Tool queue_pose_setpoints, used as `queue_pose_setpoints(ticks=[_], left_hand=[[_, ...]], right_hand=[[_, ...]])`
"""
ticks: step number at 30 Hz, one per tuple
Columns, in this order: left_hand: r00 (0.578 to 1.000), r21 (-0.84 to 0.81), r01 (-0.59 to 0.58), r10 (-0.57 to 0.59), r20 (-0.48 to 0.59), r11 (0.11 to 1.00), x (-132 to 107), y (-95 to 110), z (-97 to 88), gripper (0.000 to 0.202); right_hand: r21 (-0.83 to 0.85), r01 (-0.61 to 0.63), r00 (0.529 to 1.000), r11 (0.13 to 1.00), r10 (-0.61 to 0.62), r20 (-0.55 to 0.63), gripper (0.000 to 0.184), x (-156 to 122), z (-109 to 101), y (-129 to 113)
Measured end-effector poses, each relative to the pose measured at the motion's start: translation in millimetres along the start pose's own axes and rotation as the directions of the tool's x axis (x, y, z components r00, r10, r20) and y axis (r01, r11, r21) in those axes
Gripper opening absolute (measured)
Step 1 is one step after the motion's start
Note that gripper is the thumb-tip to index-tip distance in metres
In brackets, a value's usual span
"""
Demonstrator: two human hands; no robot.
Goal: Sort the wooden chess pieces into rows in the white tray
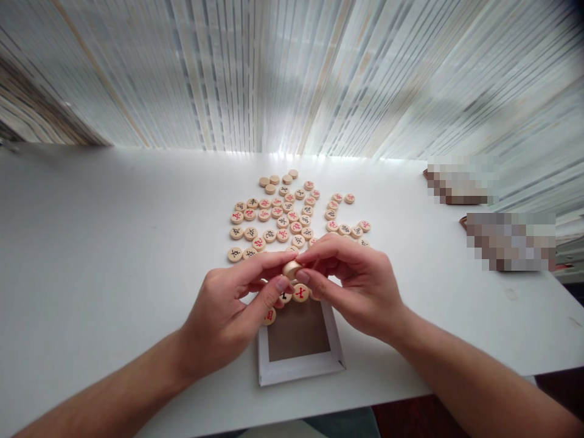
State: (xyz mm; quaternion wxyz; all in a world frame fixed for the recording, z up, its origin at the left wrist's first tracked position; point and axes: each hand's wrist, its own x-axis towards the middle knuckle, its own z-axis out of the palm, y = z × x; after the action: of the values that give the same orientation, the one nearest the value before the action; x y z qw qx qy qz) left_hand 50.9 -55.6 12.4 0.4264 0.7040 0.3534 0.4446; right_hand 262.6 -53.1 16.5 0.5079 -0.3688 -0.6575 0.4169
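A round wooden Chinese chess piece (pixel 291 269) is pinched between both hands, tilted so that its plain side and edge show. My left hand (pixel 235 304) grips it from the left with thumb and fingertips. From the other side, my right hand (pixel 351 283) closes thumb and fingers on it. Below them sits a shallow white box (pixel 305 369) with a brown inside. A piece with a red mark (pixel 300 292) and one with a black mark, partly covered by fingers, lie at the box's far end. Another red-marked piece (pixel 269 316) rests at its left edge.
Beyond my hands, several chess pieces (pixel 283 221) with red or black characters are spread on the white table (pixel 137 243). Face-down pieces (pixel 270 189) lie farther back. Two blurred-out brown objects (pixel 460 199) stand at the right. A striped curtain (pixel 274 73) hangs behind the table.
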Motion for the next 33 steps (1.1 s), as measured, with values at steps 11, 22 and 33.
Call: queue_pose_setpoints(ticks=[11, 22, 33], left_hand=[[0.997, -0.136, 0.05, -0.057, -0.055, 0.99, 2, 4, 0.9, 0.019], [0.969, -0.4, 0.245, -0.237, 0.07, 0.883, 0, 7, 3.1, 0.024], [0.996, -0.152, 0.014, -0.001, 0.084, 0.988, -3, -3, 1.8, 0.035]], right_hand=[[0.167, -0.18, 0.984, 0.969, 0.179, 0.023, 0.018, 1, 1, -2], [0.394, -0.338, 0.941, 0.855, 0.311, 0.134, 0.019, 3, 4, -1], [0.335, -0.434, 0.901, 0.836, 0.4, 0.168, 0.023, 2, -1, -1]])
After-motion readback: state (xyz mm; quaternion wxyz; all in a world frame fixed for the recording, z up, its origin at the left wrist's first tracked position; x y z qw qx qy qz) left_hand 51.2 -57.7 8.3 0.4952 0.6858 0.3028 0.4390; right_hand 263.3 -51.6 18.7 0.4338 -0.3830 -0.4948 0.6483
